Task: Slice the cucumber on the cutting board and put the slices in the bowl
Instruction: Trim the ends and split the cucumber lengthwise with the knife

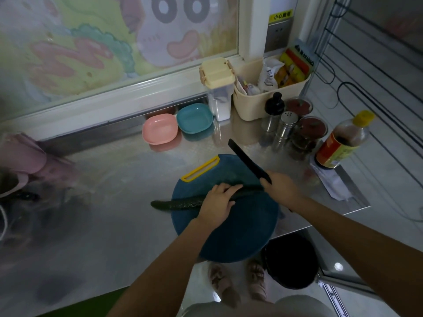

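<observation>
Head cam, wide-angle, looks fwd & down onto counter [114, 225], close above cutting board [240, 229].

Dim steel counter [103, 225], cartoon window [91, 42]

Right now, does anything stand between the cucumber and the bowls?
Nothing on the steel counter lies between the dark green cucumber on the round blue cutting board and the pink bowl or teal bowl; only the held black knife juts that way.

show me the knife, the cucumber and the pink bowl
knife [248, 160]: head view, middle of the black blade
cucumber [178, 203]: head view, skin near its left end
pink bowl [159, 129]: head view, bare inner floor
</observation>
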